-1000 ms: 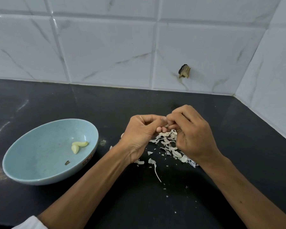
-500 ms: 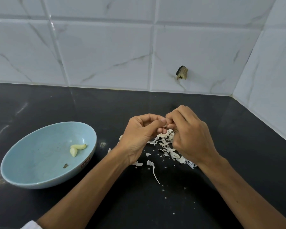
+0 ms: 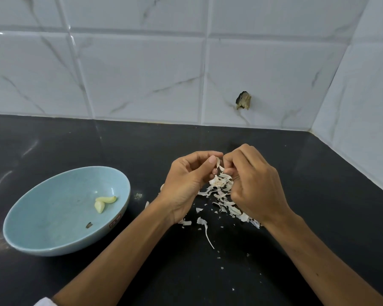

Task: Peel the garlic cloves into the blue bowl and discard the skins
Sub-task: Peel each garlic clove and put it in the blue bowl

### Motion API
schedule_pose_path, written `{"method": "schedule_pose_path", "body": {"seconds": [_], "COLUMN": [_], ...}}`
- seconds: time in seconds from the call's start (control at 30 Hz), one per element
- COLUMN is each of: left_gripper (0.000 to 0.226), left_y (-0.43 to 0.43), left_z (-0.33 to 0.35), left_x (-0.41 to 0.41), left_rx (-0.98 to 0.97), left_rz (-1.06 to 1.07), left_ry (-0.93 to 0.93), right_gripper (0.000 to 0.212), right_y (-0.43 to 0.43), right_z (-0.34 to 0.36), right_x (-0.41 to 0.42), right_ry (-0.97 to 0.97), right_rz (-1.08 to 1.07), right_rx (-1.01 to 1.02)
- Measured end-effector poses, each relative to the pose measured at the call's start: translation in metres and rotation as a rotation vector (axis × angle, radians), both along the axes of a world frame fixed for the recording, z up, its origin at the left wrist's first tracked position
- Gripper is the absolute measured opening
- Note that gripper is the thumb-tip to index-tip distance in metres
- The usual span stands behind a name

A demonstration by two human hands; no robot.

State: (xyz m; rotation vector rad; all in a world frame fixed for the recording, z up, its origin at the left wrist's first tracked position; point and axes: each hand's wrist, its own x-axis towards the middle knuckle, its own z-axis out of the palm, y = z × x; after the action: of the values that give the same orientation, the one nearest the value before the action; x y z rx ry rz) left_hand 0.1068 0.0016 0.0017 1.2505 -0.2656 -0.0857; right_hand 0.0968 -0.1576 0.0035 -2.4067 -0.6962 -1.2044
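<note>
My left hand (image 3: 187,184) and my right hand (image 3: 255,184) meet above the black counter, fingers curled, both pinching a garlic clove (image 3: 218,167) whose pale skin sticks up between the fingertips. Most of the clove is hidden by my fingers. Below the hands lies a loose pile of white garlic skins (image 3: 221,195). The blue bowl (image 3: 42,237) sits to the left, apart from my hands, with two peeled cloves (image 3: 103,203) and a small dark scrap inside.
The black counter (image 3: 208,279) runs back to a white tiled wall, which turns a corner on the right. A chipped hole (image 3: 243,100) marks the tile behind my hands. Skin flakes (image 3: 205,228) are scattered toward the front of the pile.
My fingertips have parted slightly, and a strip of skin now shows between them. The hands stay in the same spot above the pile; the bowl has not moved.
</note>
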Motion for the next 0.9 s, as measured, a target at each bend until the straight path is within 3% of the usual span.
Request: {"method": "schedule_pose_path", "body": {"seconds": [0.37,0.5,0.6,0.7,0.8,0.9], "left_gripper": [0.013,0.014,0.018,0.028,0.033,0.032], "left_y": [0.0,0.002,0.0,0.0,0.0,-0.001], "left_z": [-0.004,-0.003,-0.001,0.001,0.002,0.003], "left_x": [0.004,0.004,0.002,0.001,0.0,-0.001], "left_rx": [0.004,-0.028,-0.001,-0.045,-0.034,-0.031], "left_rz": [0.239,0.26,0.263,0.254,0.234,0.221], "left_ry": [-0.092,-0.09,-0.128,-0.14,-0.156,-0.16], "right_gripper": [0.023,0.032,0.027,0.018,0.034,0.028], "right_y": [0.001,-0.006,-0.011,-0.013,-0.014,-0.014], "right_z": [-0.004,-0.006,-0.007,-0.008,-0.012,-0.013], "right_x": [0.002,0.006,0.008,0.009,0.013,0.013], "right_ry": [0.068,0.204,0.29,0.413,0.528,0.387], "right_rz": [0.143,0.157,0.126,0.105,0.022,0.01], "right_rx": [0.005,0.13,0.158,0.138,0.042,0.077]}}
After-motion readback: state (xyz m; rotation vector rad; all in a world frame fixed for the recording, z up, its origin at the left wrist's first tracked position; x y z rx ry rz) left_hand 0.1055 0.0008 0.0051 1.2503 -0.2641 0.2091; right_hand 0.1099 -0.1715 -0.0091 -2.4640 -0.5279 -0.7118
